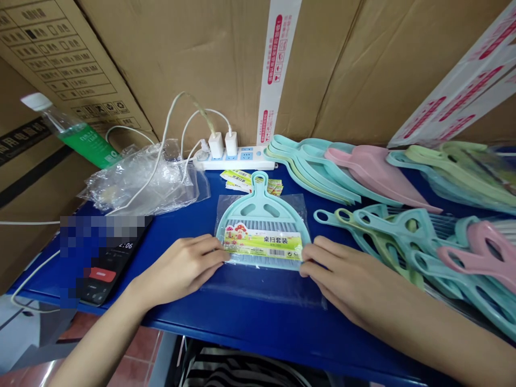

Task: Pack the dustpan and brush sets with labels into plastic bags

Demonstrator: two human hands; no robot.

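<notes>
A teal plastic dustpan and brush set (263, 215) lies flat inside a clear plastic bag (262, 287) on the blue table (181, 317), with a yellow-green paper label (262, 243) across it. My left hand (181, 271) presses against the set's left side, with the fingers together on the bag. My right hand (342, 279) holds the opposite side in the same way. The loose end of the bag extends toward me, below the set.
Stacked pastel dustpans (342, 172) and brushes (415, 247) fill the right side. Behind lie paper labels (250, 181), a white power strip (229, 158) with cables, and crumpled plastic (141, 180). A phone (107, 274) and a green-labelled bottle (76, 131) are left. Cardboard boxes stand behind.
</notes>
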